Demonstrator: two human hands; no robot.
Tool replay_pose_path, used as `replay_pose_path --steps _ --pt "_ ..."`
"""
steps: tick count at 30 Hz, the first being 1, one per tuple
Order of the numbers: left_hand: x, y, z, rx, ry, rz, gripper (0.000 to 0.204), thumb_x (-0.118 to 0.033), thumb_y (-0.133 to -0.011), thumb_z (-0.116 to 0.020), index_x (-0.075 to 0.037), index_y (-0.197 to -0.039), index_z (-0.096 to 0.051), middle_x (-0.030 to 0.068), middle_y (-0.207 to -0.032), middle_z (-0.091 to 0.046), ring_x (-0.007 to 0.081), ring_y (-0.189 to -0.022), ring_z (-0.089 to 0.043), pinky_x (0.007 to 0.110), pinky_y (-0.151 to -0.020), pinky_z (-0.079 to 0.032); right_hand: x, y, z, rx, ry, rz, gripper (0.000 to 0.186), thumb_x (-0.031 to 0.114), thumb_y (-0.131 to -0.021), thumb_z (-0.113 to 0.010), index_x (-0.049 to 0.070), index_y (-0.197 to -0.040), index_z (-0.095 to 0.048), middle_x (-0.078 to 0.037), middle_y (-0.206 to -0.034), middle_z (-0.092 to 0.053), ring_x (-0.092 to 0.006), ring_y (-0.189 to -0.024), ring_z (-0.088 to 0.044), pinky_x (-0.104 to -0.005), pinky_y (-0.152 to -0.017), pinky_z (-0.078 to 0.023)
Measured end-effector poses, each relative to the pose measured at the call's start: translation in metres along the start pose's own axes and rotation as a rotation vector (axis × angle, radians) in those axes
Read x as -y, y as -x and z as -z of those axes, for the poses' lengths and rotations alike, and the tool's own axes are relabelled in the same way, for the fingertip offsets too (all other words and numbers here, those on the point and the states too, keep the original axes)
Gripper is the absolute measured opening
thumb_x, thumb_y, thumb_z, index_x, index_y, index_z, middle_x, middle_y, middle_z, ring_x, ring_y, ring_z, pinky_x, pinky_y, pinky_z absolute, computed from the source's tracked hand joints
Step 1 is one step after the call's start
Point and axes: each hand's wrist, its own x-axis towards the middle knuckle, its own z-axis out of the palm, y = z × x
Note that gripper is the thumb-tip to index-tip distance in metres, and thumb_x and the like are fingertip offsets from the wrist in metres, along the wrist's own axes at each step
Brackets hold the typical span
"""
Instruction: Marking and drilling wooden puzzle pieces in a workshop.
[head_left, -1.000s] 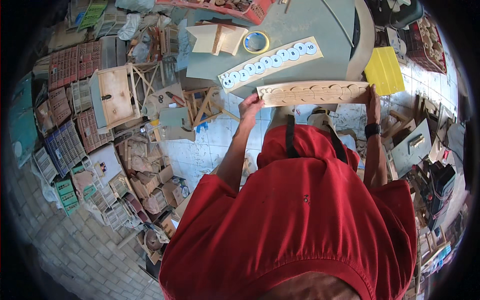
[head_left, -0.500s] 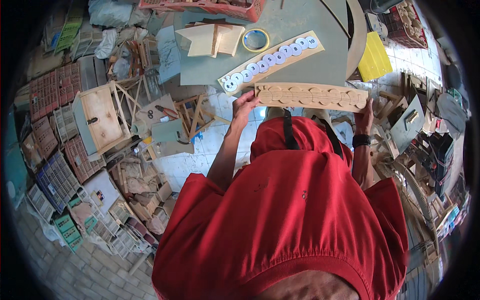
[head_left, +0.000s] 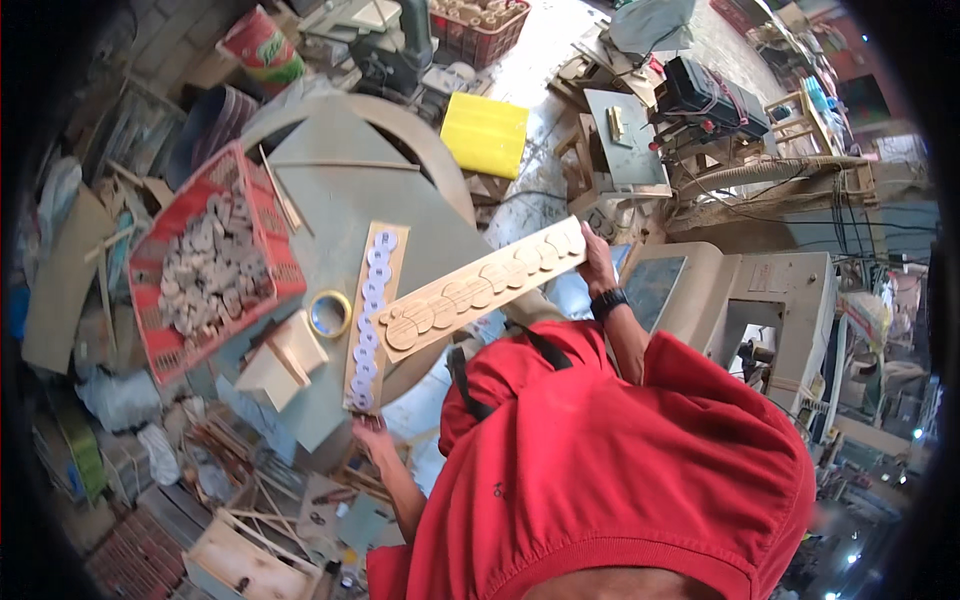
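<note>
My right hand (head_left: 598,255) grips the right end of a pale wooden board (head_left: 470,290) carved with a caterpillar of overlapping discs; that board slants down leftward, its left end over the numbered board. The numbered board (head_left: 352,395), a wooden strip with white printed circles, lies lengthways on the grey tabletop (head_left: 415,240). My left hand (head_left: 370,435) is at the numbered board's near end, fingers curled on it, partly hidden. Left of the boards are a yellow-rimmed tape roll (head_left: 330,295) and a pale angled wooden piece (head_left: 280,365).
A red crate (head_left: 145,295) of small wooden pieces stands at the table's left. Beyond are a yellow panel (head_left: 484,130), another crate (head_left: 475,38) and machinery (head_left: 400,55). A beige machine (head_left: 760,320) stands at the right; stacked crates and offcuts crowd the lower left.
The view has swung sharply rightward. My left hand has left the carved board and moved to the numbered board's end; the carved board, still in my right hand, now slants across it.
</note>
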Motion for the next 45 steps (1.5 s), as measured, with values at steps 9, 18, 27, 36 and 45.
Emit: replay_pose_path --steps 9,18,27,36,45 --pt "-0.004 0.017 -0.026 -0.007 -0.395 0.073 0.07 -0.065 -0.088 -0.042 -0.02 -0.14 -0.041 0.0003 -0.143 -0.039 0.0308 -0.128 -0.035 0.056 -0.098 -0.035 0.074 -0.012 0.097 -0.19 -0.143 0.227 0.036 0.03 -0.098 -0.058 -0.002 -0.114 -0.063 -0.01 -0.109 -0.069 -0.0211 -0.097 -0.068 -0.0333 -0.085 -0.056" --pt "-0.007 -0.014 0.039 0.044 -2.016 -1.433 0.064 -0.041 -0.079 -0.07 -0.004 -0.129 -0.056 0.0211 -0.136 -0.048 0.0384 -0.129 -0.043 0.051 -0.112 -0.031 0.162 -0.086 0.142 -0.358 0.054 0.197 0.042 0.036 -0.099 -0.055 -0.002 -0.115 -0.063 -0.01 -0.109 -0.069 -0.0193 -0.094 -0.069 -0.0328 -0.084 -0.055" --pt "-0.013 0.015 0.01 0.013 -0.63 -0.935 0.044 -0.016 -0.087 -0.069 0.006 -0.118 -0.048 0.02 -0.121 -0.061 0.0307 -0.108 -0.061 0.043 -0.086 -0.051 0.207 -0.097 0.174 -0.355 -0.072 0.307 0.034 0.03 -0.099 -0.058 -0.001 -0.112 -0.064 -0.008 -0.108 -0.07 -0.0185 -0.095 -0.068 -0.0323 -0.083 -0.055" --pt "-0.072 0.145 -0.192 0.325 -0.161 -0.374 0.052 -0.04 -0.102 -0.046 0.0 -0.135 -0.046 0.0136 -0.133 -0.057 0.0261 -0.123 -0.053 0.04 -0.106 -0.038 0.132 0.001 0.251 -0.697 -0.215 0.37 0.042 0.037 -0.099 -0.057 -0.001 -0.115 -0.062 -0.01 -0.112 -0.069 -0.0192 -0.097 -0.068 -0.0319 -0.085 -0.054" --pt "-0.01 0.139 -0.475 0.956 -0.33 -0.151 0.034 -0.031 -0.101 -0.05 -0.005 -0.121 -0.057 0.0096 -0.116 -0.065 0.0232 -0.108 -0.062 0.042 -0.091 -0.052 0.084 -0.006 0.287 -0.927 -0.378 0.481 0.043 0.038 -0.098 -0.058 -0.001 -0.116 -0.062 -0.009 -0.11 -0.07 -0.0196 -0.098 -0.068 -0.0327 -0.083 -0.054"
